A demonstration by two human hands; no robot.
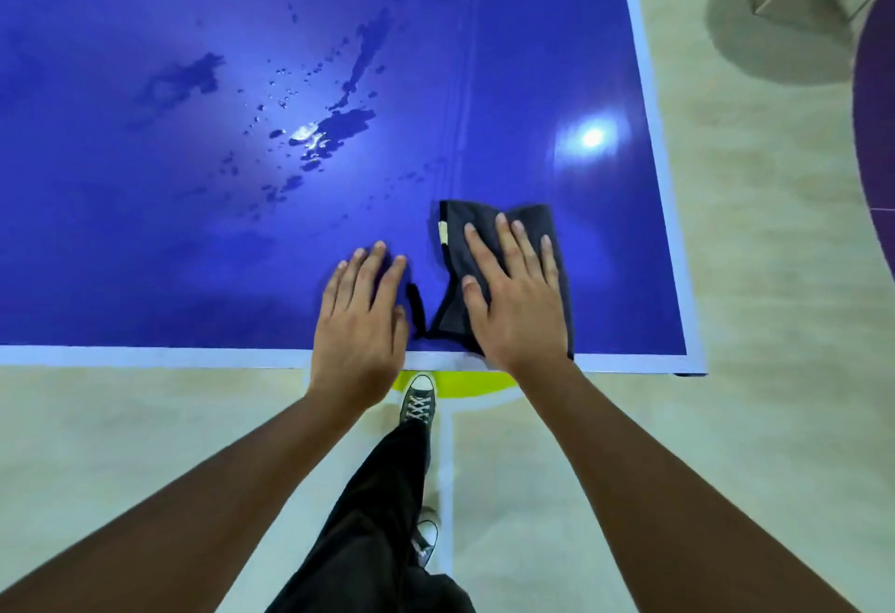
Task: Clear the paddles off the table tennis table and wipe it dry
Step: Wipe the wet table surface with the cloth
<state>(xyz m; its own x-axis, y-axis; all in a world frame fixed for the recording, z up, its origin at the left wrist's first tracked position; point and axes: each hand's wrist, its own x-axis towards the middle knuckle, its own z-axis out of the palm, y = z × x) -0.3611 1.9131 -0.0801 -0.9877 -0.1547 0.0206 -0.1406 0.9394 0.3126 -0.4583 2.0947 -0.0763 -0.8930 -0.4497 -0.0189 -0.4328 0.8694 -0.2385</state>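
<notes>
Pressing down on a dark cloth [453,254], the right hand [516,302] lies flat with its palm on the fabric. Its 4 fingers [508,249] are straight and a little spread, and the thumb points to the side; nothing is gripped. The cloth is folded and it lies on the blue table [145,273], with its far edge just beyond the right fingertips and its near edge at the white border line [145,356] under the wrist.

The left hand [361,322] rests flat on the bare table surface, just beside the cloth but not touching its main part. Its fingers [368,273] are straight, close together, and hold nothing. Between the 2 thumbs lies a thin dark strap [415,307] of the cloth.

Well beyond the left fingertips, several patches and drops of water [334,128] lie on the table, and a lamp is reflected in them. Below the wrists, 1 shoe [419,399] stands on the pale floor [629,467].
</notes>
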